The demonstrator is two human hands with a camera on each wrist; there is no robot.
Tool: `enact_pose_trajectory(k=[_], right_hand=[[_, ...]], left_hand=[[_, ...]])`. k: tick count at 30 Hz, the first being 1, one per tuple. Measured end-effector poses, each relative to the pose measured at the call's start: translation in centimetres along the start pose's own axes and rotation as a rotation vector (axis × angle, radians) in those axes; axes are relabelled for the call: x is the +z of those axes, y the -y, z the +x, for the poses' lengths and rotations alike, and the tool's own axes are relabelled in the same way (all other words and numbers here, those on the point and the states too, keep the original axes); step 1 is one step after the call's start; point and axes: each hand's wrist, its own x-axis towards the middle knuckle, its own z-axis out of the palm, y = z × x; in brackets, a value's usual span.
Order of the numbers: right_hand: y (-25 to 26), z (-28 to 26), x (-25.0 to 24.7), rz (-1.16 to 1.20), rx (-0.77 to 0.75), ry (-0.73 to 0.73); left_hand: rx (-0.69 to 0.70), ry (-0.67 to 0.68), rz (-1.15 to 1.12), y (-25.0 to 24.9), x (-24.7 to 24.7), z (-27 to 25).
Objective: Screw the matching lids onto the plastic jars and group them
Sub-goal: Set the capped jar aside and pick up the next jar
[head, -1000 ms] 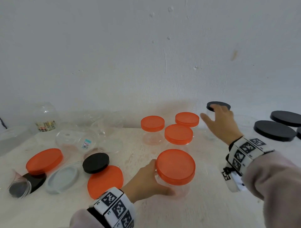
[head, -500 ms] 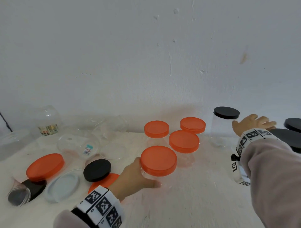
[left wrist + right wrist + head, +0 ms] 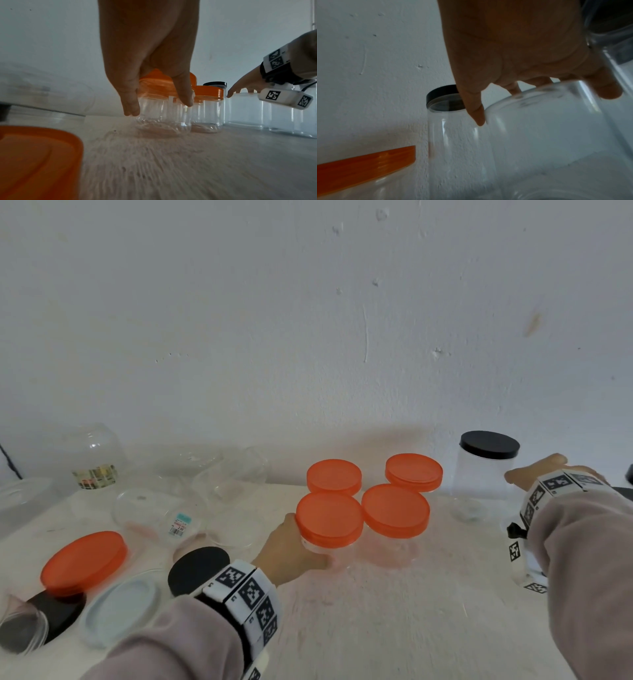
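My left hand (image 3: 291,546) grips a small clear jar with an orange lid (image 3: 329,520) by its side. The jar stands on the table touching three other orange-lidded jars (image 3: 395,510). In the left wrist view the thumb and fingers (image 3: 132,108) clasp the jar body (image 3: 163,121) just under the lid. My right hand (image 3: 537,470) reaches to the right of a tall black-lidded jar (image 3: 489,445). Its thumb and fingers curl over the top of a wide clear jar (image 3: 539,128) with no lid on it, also seen under the right hand (image 3: 243,89) in the left wrist view.
Loose lids lie at the front left: an orange lid (image 3: 84,561), a black lid (image 3: 195,568) and a pale grey lid (image 3: 120,607). Several clear lidless jars (image 3: 154,515) lie at the back left. The white wall (image 3: 342,354) rises right behind the table.
My left hand has carried the orange-lidded jar away from me, up against the other orange-lidded jars. My right hand has left the black-lidded jar and moved right onto the wide clear jar.
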Motion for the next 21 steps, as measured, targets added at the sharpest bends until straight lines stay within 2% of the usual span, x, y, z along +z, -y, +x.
enact_pose_trajectory(k=[4, 7, 9, 12, 17, 21], right_hand=[[-0.5, 0.7, -0.5, -0.022, -0.05, 0.01], [-0.3, 1.3, -0.7, -0.106, -0.055, 0.046], [0.1, 1.1, -1.0, -0.177, -0.059, 0.049], [0.8, 0.3, -1.5, -0.272, -0.12, 0.06], [1.2, -1.5, -2.2, -0.332, -0.155, 0.082], [1.5, -2.9, -3.1, -0.345, -0.173, 0.067]], left_hand=[[-0.021, 0.182, 0.18, -0.4, -1.5, 1.3], [-0.085, 0.28, 0.448, -0.2, -3.4, 2.5], [-0.134, 0.258, 0.611, 0.2, -4.5, 3.4], [-0.209, 0.172, 0.727, 1.4, -5.7, 4.5], [-0.286, 0.087, 0.808, 3.5, -6.3, 5.5], [-0.313, 0.097, 0.806, 4.0, -6.7, 6.1]])
